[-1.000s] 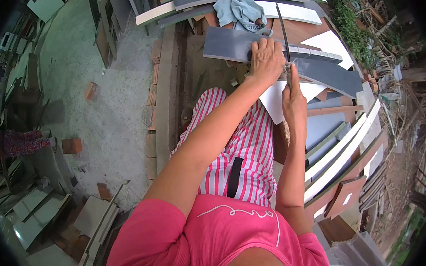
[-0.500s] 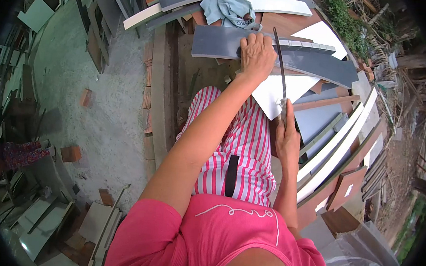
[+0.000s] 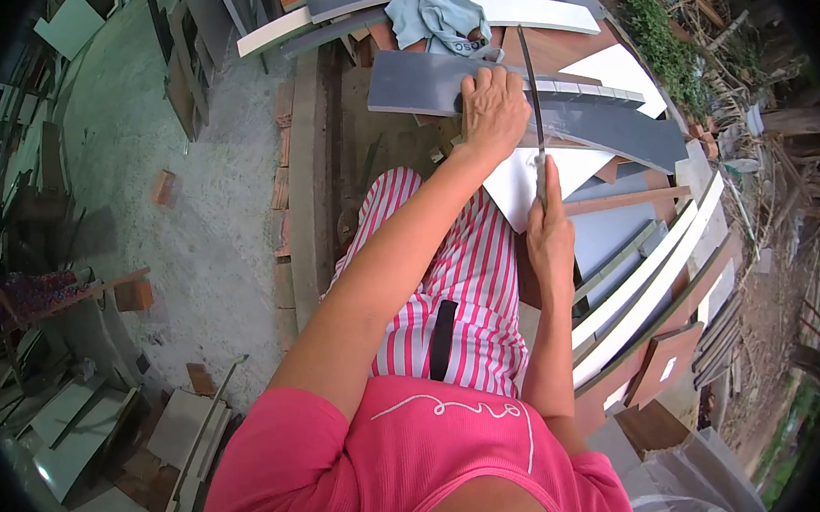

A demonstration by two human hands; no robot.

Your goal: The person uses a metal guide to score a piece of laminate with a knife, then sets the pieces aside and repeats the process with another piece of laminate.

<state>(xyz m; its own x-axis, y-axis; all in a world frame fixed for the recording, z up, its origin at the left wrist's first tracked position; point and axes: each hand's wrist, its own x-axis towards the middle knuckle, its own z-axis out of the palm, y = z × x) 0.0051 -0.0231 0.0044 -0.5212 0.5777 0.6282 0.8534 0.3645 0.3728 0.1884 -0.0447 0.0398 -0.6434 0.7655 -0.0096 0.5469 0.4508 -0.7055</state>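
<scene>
My left hand [image 3: 493,112] bears down on a dark grey board [image 3: 413,82], its fingers curled over the top; the fingertips' far side is hidden. In my right hand [image 3: 552,230] is the handle of a saw with a long, narrow dark blade [image 3: 533,84], seen almost edge-on. The blade crosses the board just right of my left hand and points away from me. A pale strip with cross lines [image 3: 597,94] lies along the board's right part. Beneath the board, a white sheet [image 3: 510,189] sticks out toward my knees.
A light blue cloth [image 3: 436,15] lies on boards beyond the grey one. Stacked long white strips [image 3: 651,282] and brown panels [image 3: 669,362] fan out at right. At left is a concrete floor [image 3: 211,242] with a brick [image 3: 162,186]; a person in patterned clothing [image 3: 41,295] is at far left.
My right hand has pushed the saw forward, away from me, across the board. My left hand stays in place. At far left, a long brown piece now shows beside the other person.
</scene>
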